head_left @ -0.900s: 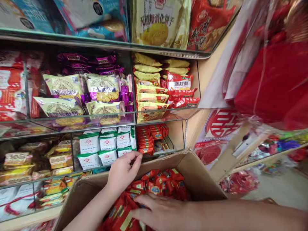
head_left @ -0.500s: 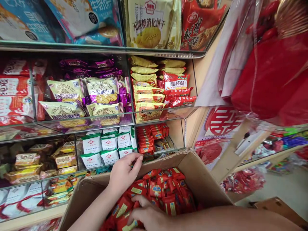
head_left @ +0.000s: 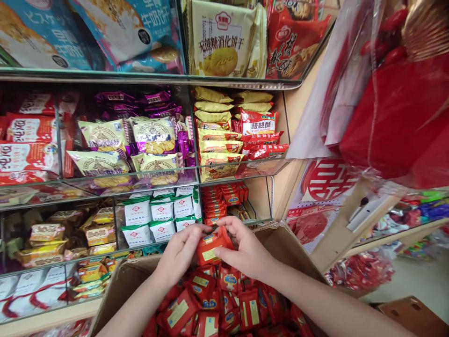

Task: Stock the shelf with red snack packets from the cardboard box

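A small, glossy red film-wrapped packet with a pale yellow label (head_left: 210, 248) is hanging above similar red packets (head_left: 249, 308) in an open brown cardboard carton (head_left: 280, 243). The right hand (head_left: 247, 250) is pinching it, thumb across its face; the left hand (head_left: 177, 255) is curling against its left edge, its grip too hidden to tell. It is probably feeling light, slick and crushable, favouring a gentle hold by its sides.

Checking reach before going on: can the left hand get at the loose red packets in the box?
Probably yes: the box is open on top and the loose red packets lie below the left hand, though it is at the held packet in the right hand.
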A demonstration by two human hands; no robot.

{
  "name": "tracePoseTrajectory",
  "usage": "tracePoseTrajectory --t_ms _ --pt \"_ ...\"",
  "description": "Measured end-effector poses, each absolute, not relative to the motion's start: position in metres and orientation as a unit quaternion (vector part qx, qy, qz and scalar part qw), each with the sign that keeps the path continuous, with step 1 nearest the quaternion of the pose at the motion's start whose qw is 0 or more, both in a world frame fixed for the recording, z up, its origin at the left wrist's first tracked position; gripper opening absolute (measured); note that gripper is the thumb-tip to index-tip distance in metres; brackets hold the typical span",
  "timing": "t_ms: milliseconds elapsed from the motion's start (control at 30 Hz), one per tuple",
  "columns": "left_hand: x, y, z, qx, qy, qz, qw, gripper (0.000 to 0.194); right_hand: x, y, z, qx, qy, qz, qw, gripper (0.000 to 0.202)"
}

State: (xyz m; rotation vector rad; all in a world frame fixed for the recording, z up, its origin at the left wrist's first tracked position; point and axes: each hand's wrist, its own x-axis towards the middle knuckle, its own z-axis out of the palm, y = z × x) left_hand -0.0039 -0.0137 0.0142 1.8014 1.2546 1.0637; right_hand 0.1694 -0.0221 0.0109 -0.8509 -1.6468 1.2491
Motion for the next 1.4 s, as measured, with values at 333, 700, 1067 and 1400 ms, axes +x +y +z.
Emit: tracePoseTrajectory --t_ms 333,700,1067,1400 --pt "0.009 -0.012 0.005 0.675 0.540 0.444 0.235 0.035 0.162 -0.011 -0.005 -0.448 -0.648 0.349 0.508 0.030" --pt "0.017 -0.020 0.026 0.465 0.505 0.524 0.504 0.040 0.182 -0.017 0.010 -0.365 -0.758 0.063 0.537 0.018" --pt "0.020 -0.029 0.032 0.398 0.345 0.552 0.647 0.058 0.176 -0.028 0.003 -0.312 -0.762 0.205 0.530 0.010" --pt "0.021 -0.027 0.023 0.553 0.389 0.504 0.538 0.053 0.170 -0.021 0.002 -0.368 -0.506 0.629 0.461 0.046"
